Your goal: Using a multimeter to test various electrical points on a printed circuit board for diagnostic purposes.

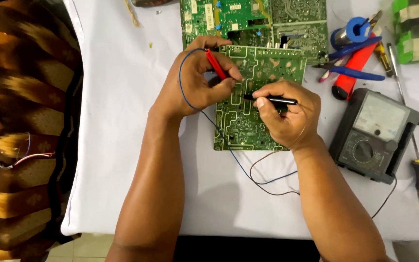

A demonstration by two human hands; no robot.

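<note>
Under both hands, green circuit board, probes apparently touching

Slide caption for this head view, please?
Left hand holds red probe, right hand black probe, both on green circuit board beside analog multimeter.

Both forearms are showing bare all the way up, no sleeves reaching into view, no watch, no bands, no rings. The left hand and right hand are going ungloved, with short, plain nails showing on the fingers.
</note>
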